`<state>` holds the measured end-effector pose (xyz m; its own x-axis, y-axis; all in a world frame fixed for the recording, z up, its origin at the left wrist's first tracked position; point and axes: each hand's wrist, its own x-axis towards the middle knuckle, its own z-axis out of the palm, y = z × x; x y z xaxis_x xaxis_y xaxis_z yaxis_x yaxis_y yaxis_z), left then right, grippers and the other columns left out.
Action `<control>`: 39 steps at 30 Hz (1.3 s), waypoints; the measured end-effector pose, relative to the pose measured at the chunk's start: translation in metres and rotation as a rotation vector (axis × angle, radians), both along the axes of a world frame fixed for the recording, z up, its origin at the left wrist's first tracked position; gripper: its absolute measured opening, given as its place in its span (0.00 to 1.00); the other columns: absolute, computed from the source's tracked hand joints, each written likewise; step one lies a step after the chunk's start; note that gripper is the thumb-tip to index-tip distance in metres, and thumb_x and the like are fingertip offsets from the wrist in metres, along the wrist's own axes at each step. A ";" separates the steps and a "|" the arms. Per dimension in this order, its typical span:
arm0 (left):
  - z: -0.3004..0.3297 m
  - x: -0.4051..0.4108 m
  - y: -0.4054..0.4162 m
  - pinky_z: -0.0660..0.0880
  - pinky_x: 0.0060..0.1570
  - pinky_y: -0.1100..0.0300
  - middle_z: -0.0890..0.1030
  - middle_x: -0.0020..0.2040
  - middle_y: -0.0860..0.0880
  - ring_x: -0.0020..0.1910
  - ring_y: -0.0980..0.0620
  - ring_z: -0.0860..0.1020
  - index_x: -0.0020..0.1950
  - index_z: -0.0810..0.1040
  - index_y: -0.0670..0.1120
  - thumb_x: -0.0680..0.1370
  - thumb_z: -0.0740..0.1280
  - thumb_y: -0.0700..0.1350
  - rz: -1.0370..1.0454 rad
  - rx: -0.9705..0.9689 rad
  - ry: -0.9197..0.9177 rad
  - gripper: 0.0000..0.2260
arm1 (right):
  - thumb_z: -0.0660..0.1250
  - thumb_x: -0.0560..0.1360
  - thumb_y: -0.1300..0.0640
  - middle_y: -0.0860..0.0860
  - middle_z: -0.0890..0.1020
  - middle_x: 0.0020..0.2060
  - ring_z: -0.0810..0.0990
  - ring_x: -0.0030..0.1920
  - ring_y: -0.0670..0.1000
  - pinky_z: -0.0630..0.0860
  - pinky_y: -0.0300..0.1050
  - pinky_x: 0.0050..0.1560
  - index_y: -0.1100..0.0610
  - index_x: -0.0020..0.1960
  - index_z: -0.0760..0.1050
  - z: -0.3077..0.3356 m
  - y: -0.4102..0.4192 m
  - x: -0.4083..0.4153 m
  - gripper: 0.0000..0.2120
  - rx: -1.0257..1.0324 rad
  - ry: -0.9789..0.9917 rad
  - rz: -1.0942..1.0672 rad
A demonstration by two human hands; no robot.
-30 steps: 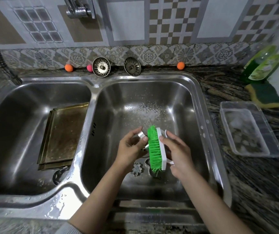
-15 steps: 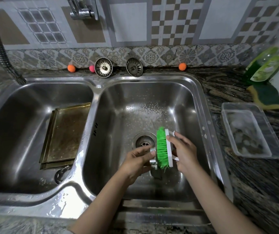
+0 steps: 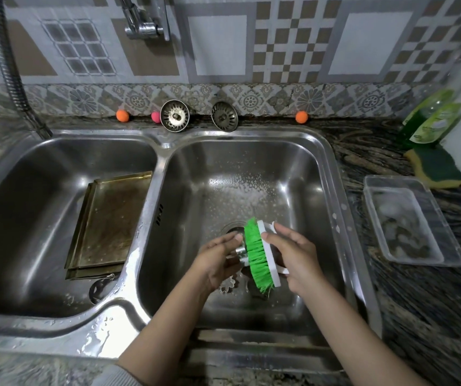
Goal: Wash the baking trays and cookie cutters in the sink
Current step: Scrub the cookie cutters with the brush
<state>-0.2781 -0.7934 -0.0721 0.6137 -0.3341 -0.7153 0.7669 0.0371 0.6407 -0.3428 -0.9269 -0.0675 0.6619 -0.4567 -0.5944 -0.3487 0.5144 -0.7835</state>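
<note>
Over the right sink basin (image 3: 293, 174), my left hand (image 3: 218, 260) grips a small metal cookie cutter (image 3: 241, 251), mostly hidden by my fingers. My right hand (image 3: 296, 254) holds a scrub brush (image 3: 260, 256) with green bristles and a white back, the bristles pressed against the cutter. A flower-shaped cutter (image 3: 228, 285) lies on the basin floor below my hands. Stacked brownish baking trays (image 3: 109, 221) lean in the left basin (image 3: 28, 204), with another metal cutter (image 3: 99, 288) at their lower edge.
Two sink strainers (image 3: 174, 115) (image 3: 224, 116) stand at the back rim beside small orange balls (image 3: 122, 115). A clear plastic container (image 3: 410, 221), a green-and-yellow sponge (image 3: 438, 168) and a green soap bottle (image 3: 430, 121) sit on the right counter. The tap (image 3: 145, 23) hangs above.
My hands with the brush and cutter dropped lower over the drain, then held near there. The brush shifted along the cutter in a scrubbing motion.
</note>
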 end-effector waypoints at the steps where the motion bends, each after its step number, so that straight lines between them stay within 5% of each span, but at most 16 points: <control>1: 0.001 0.002 0.002 0.76 0.46 0.55 0.81 0.51 0.44 0.45 0.47 0.78 0.58 0.79 0.43 0.76 0.68 0.41 0.013 -0.004 -0.001 0.11 | 0.76 0.68 0.60 0.53 0.84 0.47 0.82 0.43 0.53 0.74 0.39 0.31 0.49 0.56 0.79 0.001 0.003 -0.002 0.19 -0.008 -0.002 0.027; 8: 0.015 -0.015 0.003 0.75 0.29 0.65 0.82 0.40 0.52 0.32 0.56 0.79 0.56 0.80 0.49 0.77 0.66 0.42 -0.252 -0.065 -0.035 0.09 | 0.76 0.66 0.64 0.58 0.84 0.46 0.83 0.42 0.54 0.81 0.51 0.42 0.57 0.59 0.78 0.003 -0.013 0.008 0.22 -0.029 0.023 -0.162; 10: 0.021 -0.010 0.014 0.76 0.31 0.64 0.80 0.45 0.50 0.35 0.54 0.79 0.56 0.80 0.50 0.76 0.67 0.43 -0.242 -0.079 -0.042 0.09 | 0.76 0.66 0.63 0.57 0.84 0.47 0.83 0.45 0.55 0.80 0.55 0.49 0.56 0.58 0.79 0.003 -0.016 0.010 0.21 -0.047 0.018 -0.161; 18: 0.059 0.024 0.119 0.80 0.43 0.53 0.83 0.51 0.49 0.47 0.49 0.82 0.59 0.79 0.52 0.69 0.69 0.41 -0.004 -0.072 -0.308 0.19 | 0.76 0.67 0.64 0.58 0.84 0.48 0.82 0.43 0.54 0.79 0.49 0.45 0.56 0.60 0.78 -0.010 -0.003 0.001 0.22 -0.041 0.018 -0.052; 24: 0.066 0.049 0.218 0.77 0.43 0.61 0.82 0.49 0.51 0.47 0.52 0.81 0.57 0.79 0.51 0.69 0.75 0.36 -0.071 0.566 -0.604 0.20 | 0.76 0.66 0.63 0.58 0.84 0.45 0.83 0.41 0.55 0.79 0.48 0.39 0.53 0.60 0.78 -0.021 0.004 0.004 0.23 -0.082 0.043 0.042; 29: 0.016 0.069 0.242 0.78 0.37 0.60 0.84 0.37 0.51 0.38 0.52 0.82 0.35 0.81 0.51 0.68 0.73 0.38 -0.594 1.070 -0.665 0.08 | 0.77 0.66 0.62 0.57 0.85 0.46 0.84 0.46 0.57 0.80 0.54 0.46 0.53 0.61 0.78 -0.024 0.013 0.010 0.24 -0.121 0.059 0.106; 35: -0.018 0.077 0.245 0.75 0.40 0.60 0.83 0.46 0.48 0.44 0.50 0.80 0.48 0.80 0.48 0.68 0.75 0.42 -0.734 1.130 -0.615 0.10 | 0.75 0.69 0.63 0.58 0.83 0.50 0.82 0.46 0.56 0.76 0.44 0.36 0.53 0.62 0.77 -0.020 0.014 0.007 0.23 -0.116 0.041 0.127; 39: -0.005 0.076 0.245 0.71 0.37 0.62 0.83 0.45 0.48 0.44 0.50 0.80 0.51 0.79 0.48 0.72 0.73 0.46 -0.438 1.081 -0.638 0.09 | 0.76 0.68 0.63 0.58 0.83 0.51 0.82 0.48 0.57 0.77 0.44 0.38 0.52 0.62 0.77 -0.024 0.005 0.003 0.24 -0.124 0.057 0.099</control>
